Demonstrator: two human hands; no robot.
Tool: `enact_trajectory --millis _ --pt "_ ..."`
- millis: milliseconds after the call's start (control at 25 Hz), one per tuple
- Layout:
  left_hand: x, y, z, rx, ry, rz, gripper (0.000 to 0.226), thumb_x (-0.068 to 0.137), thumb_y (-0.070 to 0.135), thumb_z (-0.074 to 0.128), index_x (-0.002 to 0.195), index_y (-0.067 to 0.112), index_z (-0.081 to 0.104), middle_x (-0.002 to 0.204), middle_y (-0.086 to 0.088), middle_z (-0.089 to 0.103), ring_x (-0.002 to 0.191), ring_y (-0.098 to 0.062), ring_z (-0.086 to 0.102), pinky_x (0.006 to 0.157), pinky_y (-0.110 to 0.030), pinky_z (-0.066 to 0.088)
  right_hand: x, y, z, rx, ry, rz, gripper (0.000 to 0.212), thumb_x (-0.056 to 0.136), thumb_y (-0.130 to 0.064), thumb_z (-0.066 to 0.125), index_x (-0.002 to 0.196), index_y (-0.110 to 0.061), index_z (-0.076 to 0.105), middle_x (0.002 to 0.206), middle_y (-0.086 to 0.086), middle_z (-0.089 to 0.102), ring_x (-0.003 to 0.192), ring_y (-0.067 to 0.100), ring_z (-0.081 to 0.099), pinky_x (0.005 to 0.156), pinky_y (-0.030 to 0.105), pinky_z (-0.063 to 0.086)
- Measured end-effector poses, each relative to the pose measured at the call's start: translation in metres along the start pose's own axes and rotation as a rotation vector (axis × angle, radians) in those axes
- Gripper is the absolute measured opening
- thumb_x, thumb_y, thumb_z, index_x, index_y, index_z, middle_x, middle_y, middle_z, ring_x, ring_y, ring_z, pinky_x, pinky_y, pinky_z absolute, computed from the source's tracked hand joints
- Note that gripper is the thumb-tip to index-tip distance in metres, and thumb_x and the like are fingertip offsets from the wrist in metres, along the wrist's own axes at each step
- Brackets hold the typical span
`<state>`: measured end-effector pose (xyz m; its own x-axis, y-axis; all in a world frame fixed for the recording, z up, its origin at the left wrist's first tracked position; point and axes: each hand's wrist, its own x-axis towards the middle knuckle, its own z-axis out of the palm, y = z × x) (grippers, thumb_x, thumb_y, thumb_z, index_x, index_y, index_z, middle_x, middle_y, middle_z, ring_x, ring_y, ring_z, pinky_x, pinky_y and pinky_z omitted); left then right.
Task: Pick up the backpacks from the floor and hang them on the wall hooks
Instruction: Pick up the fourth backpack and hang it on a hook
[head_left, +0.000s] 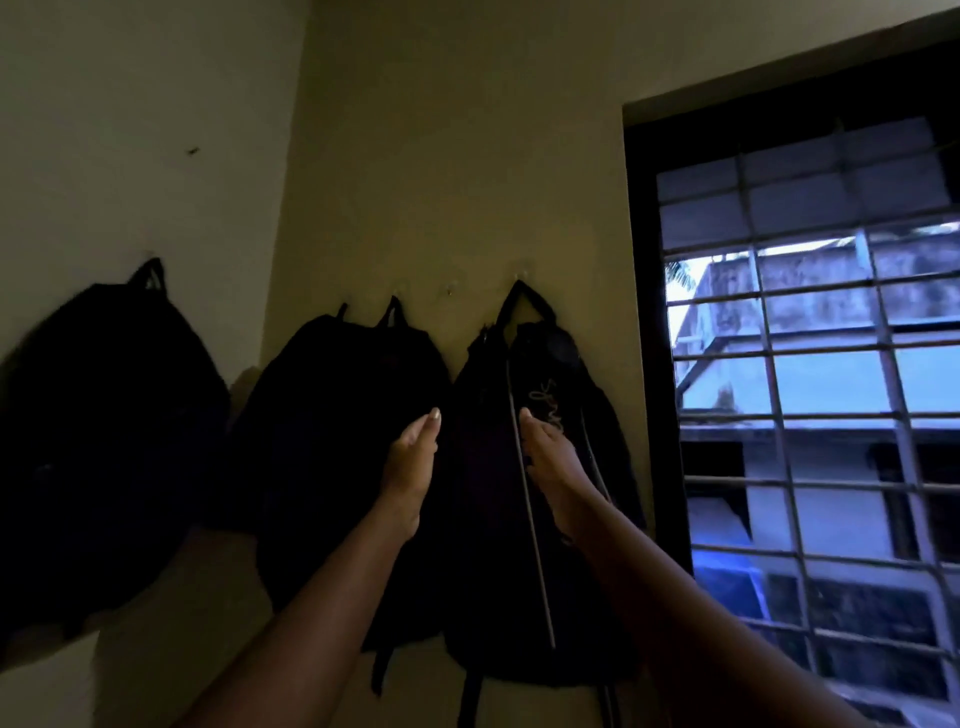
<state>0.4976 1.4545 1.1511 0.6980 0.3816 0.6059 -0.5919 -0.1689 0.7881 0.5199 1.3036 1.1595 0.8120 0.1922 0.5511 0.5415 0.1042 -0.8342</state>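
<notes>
Three dark backpacks hang on the wall. The left bag (104, 441) is at 9 o'clock, the middle bag (337, 441) is near the center, and the right bag (540, 519) is just beside it, toward the window (810, 415) at 3 o'clock. The right bag's top loop (522, 301) goes up to a small hook (521, 274) at 12 o'clock from it. One more small hook (451, 289) between the two bags looks bare.

Both hands are flat and open and hold nothing. The left hand (410, 462) is at the gap between the middle and right bags. The right hand (553, 467) is on or right at the front of the right bag; I cannot tell if it touches.

This looks like the last check. A good way is to let go slowly and see that the loop sits deep on the hook and the bag does not swing or slip.

The room is very dark. The hooks under the left and middle bags are hard to see. The floor is out of view, so I cannot tell if more bags are down there.
</notes>
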Motion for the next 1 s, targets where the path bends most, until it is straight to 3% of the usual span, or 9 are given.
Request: enact_trajectory --millis 120,200,280,440,600,960,1000 --pt "-0.065 0.002 -0.053 0.032 -0.004 -0.054 0.054 0.094 0.045 0.038 0.14 0.017 0.038 0.146 -0.007 0.042 0.132 -0.023 0.041 0.097 -0.029 0.031 -0.083 0.002 0.032 0.044 -0.078 0.062 0.044 0.094 -0.045 0.042 0.126 -0.017 0.05 0.099 -0.008 0.054 0.076 -0.003 0.053 0.079 0.019 0.042" --pt "-0.107 0.002 -0.084 0.038 0.025 -0.065 0.053 0.095 0.042 0.038 0.14 0.016 0.038 0.147 -0.008 0.041 0.133 -0.024 0.04 0.098 -0.029 0.032 -0.131 0.004 0.056 0.024 -0.116 0.103 0.052 0.093 -0.048 0.041 0.133 -0.015 0.045 0.117 -0.003 0.056 0.095 0.004 0.058 0.087 0.023 0.042" --pt "-0.166 0.002 -0.124 0.08 0.094 -0.068 0.05 0.095 0.038 0.039 0.138 0.014 0.04 0.145 -0.009 0.044 0.132 -0.024 0.041 0.098 -0.028 0.032 -0.192 0.007 0.088 0.054 -0.129 0.181 0.057 0.093 -0.049 0.04 0.138 -0.014 0.039 0.141 0.005 0.047 0.127 0.019 0.047 0.104 0.033 0.036" --pt "-0.307 0.009 -0.222 0.169 0.185 -0.207 0.046 0.095 0.038 0.04 0.136 0.017 0.044 0.142 -0.005 0.048 0.13 -0.021 0.044 0.099 -0.029 0.033 -0.344 0.009 0.156 0.178 -0.225 0.35 0.053 0.096 -0.044 0.036 0.141 -0.016 0.034 0.152 0.007 0.033 0.139 0.022 0.032 0.115 0.039 0.026" --pt "-0.426 0.029 -0.306 0.222 0.269 -0.305 0.046 0.096 0.036 0.038 0.138 0.017 0.042 0.147 -0.005 0.043 0.134 -0.022 0.04 0.11 -0.035 0.03 -0.458 0.006 0.212 0.182 -0.322 0.469 0.052 0.096 -0.044 0.036 0.139 -0.016 0.039 0.15 0.006 0.037 0.137 0.022 0.035 0.116 0.042 0.027" --pt "-0.717 0.119 -0.425 0.266 0.589 -0.496 0.047 0.096 0.037 0.038 0.139 0.017 0.041 0.145 -0.003 0.045 0.132 -0.018 0.041 0.109 -0.032 0.027 -0.726 -0.037 0.29 0.259 -0.642 0.691 0.049 0.094 -0.047 0.039 0.137 -0.023 0.043 0.146 0.001 0.042 0.129 0.016 0.042 0.113 0.035 0.031" --pt "-0.777 0.139 -0.444 0.283 0.684 -0.555 0.047 0.096 0.038 0.037 0.138 0.018 0.041 0.145 -0.001 0.045 0.133 -0.017 0.04 0.109 -0.032 0.026 -0.783 -0.051 0.297 0.273 -0.72 0.746 0.049 0.094 -0.048 0.04 0.136 -0.023 0.043 0.145 0.001 0.043 0.127 0.016 0.043 0.112 0.034 0.032"
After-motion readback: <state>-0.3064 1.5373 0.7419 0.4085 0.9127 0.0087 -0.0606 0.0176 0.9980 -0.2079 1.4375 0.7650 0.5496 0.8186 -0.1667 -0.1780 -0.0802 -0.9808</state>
